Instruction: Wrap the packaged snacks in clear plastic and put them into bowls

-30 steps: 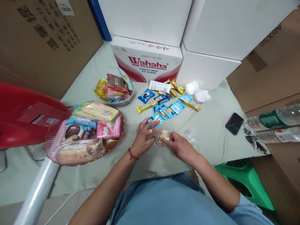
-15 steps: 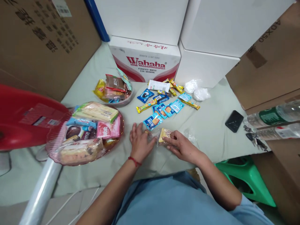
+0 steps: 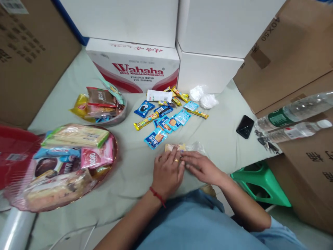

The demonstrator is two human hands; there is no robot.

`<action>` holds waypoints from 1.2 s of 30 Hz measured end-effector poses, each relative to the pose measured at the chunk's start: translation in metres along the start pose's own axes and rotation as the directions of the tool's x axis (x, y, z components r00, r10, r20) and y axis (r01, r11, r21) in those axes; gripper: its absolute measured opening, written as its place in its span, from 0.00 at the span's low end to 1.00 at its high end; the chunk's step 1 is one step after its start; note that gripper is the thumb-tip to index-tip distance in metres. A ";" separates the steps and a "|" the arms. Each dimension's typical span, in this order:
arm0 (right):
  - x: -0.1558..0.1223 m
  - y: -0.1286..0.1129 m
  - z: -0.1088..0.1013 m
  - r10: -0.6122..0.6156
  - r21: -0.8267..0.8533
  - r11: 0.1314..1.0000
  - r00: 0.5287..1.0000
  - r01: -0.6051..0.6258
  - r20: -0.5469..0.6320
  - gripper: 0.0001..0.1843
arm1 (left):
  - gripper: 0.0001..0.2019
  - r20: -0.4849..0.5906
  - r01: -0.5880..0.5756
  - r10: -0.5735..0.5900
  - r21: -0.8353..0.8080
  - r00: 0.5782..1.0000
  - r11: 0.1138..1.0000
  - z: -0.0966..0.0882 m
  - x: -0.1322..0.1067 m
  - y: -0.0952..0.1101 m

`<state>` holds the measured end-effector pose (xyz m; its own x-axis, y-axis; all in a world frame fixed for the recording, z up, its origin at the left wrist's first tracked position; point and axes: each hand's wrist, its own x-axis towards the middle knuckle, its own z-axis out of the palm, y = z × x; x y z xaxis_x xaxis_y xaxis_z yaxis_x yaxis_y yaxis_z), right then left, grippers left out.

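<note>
A small cream-yellow wrapped snack (image 3: 174, 147) lies on the cloth-covered table, partly hidden under my fingers. My left hand (image 3: 168, 170), wearing a ring and a red bracelet, rests over its near side with fingers stretched out flat. Beside it, my right hand (image 3: 203, 167) has its fingers extended, the tips meeting my left fingers at the snack's right end. Clear crumpled plastic (image 3: 196, 147) shows just beyond my right fingers. Close by on the far side is a blue biscuit packet (image 3: 155, 138).
Several blue and yellow snack packets (image 3: 179, 117) lie further back. On the left stand a pink tray (image 3: 114, 152) and a clear bowl (image 3: 122, 116), both full of snacks. A Wahaha box (image 3: 135, 69) closes the back. A phone (image 3: 245, 126), keys (image 3: 265, 142) and bottles (image 3: 288, 114) lie right.
The camera view has shifted, turning rightward. My left hand has come across onto the yellow snack, and my right fingers have loosened from their pinch on it. Both hands are now together.
</note>
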<state>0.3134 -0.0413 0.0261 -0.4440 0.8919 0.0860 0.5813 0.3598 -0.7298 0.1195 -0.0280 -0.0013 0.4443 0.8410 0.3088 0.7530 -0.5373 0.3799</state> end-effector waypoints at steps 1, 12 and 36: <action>-0.002 0.004 -0.001 0.095 0.002 0.995 0.990 -0.095 -0.107 0.17 | 0.22 0.011 -0.023 0.022 0.058 1.000 0.998 0.003 -0.005 0.002; 0.003 0.032 -0.032 0.486 -0.249 0.806 0.840 -0.537 -0.240 0.03 | 0.29 0.052 -0.083 0.072 0.253 0.996 0.964 0.013 -0.018 0.001; 0.070 -0.038 0.053 0.098 -0.533 0.844 0.995 -0.064 0.036 0.27 | 0.17 -0.130 -0.050 0.022 -0.221 0.991 0.974 -0.040 -0.083 -0.041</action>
<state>0.2243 -0.0066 0.0241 -0.4090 0.9125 -0.0101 0.8822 0.3926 -0.2601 0.0324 -0.0779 -0.0074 0.3934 0.8136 0.4281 0.6035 -0.5798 0.5474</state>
